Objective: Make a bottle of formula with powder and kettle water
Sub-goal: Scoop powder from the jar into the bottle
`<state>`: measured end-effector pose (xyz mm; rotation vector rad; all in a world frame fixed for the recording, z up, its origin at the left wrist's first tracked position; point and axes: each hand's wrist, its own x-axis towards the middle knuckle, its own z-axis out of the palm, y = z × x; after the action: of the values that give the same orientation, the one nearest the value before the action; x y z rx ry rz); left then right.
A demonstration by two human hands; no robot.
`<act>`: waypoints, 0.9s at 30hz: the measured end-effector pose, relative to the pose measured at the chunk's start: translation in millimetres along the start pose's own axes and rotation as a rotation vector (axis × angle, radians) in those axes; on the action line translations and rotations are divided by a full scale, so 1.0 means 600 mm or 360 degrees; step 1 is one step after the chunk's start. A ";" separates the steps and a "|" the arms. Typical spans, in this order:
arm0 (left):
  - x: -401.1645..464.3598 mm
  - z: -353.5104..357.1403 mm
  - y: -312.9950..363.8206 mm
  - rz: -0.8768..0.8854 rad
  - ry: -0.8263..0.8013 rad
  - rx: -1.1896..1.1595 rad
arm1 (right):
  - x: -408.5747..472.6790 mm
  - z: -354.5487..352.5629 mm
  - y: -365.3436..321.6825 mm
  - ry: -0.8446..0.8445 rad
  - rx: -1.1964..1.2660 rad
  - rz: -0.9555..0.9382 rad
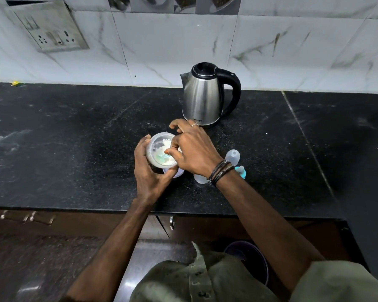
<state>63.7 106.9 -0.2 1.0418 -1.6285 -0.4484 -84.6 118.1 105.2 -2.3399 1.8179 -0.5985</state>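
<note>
While the left hand point(150, 171) curls round a clear plastic powder container point(160, 151), tipped with its round mouth facing the camera, the right hand point(192, 149) pinches a pale teal scoop point(162, 158) buried in white powder. Behind the right wrist, the translucent bottle point(231, 159) lies on the speckled black counter point(74, 149), its long axis toward the steel kettle point(203, 99).

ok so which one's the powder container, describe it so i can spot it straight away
On the black stone counter, look just in front of the steel electric kettle. The left hand grips a round clear plastic tub of white powder, while the right hand dips into it. Unlike the clear bottle to its right, it is wide, open-topped and powder-filled.
</note>
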 end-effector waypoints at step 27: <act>-0.017 -0.004 -0.006 -0.0233 -0.0014 -0.0095 | -0.017 -0.003 0.008 0.0096 0.0649 0.0113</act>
<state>67.4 114.0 -7.9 1.1196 -1.5432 -0.5964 -91.4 126.9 102.8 -2.0001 1.6075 -0.9373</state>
